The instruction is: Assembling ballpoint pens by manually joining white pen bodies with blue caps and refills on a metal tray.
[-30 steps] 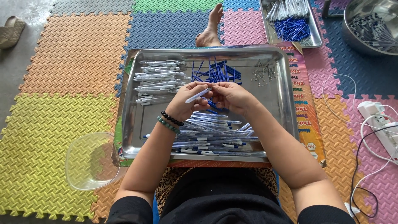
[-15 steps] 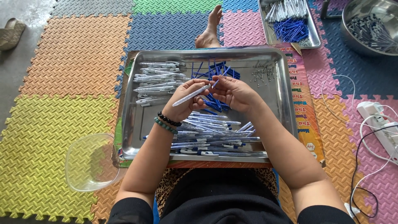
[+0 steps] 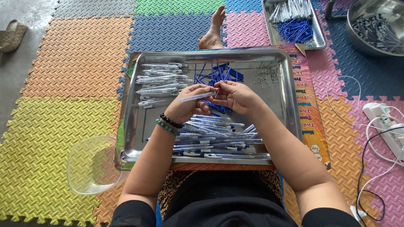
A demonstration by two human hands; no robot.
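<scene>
Floor of interlocking foam mats (image 3: 75, 59) in orange, yellow, blue, pink, beside bare grey concrete (image 3: 17, 63).

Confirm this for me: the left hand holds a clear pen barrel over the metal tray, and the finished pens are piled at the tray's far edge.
Not quite. The left hand does hold the clear pen barrel over the metal tray, but the head view shows the finished pens piled at its near edge.

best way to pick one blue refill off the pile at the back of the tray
Probably pinch a blue refill near its far end, where the thin rods fan apart, coming straight down from above with two fingers. Their near ends cross and run under the hands. The metal tray has a raised rim, so a sideways approach looks awkward.
</scene>
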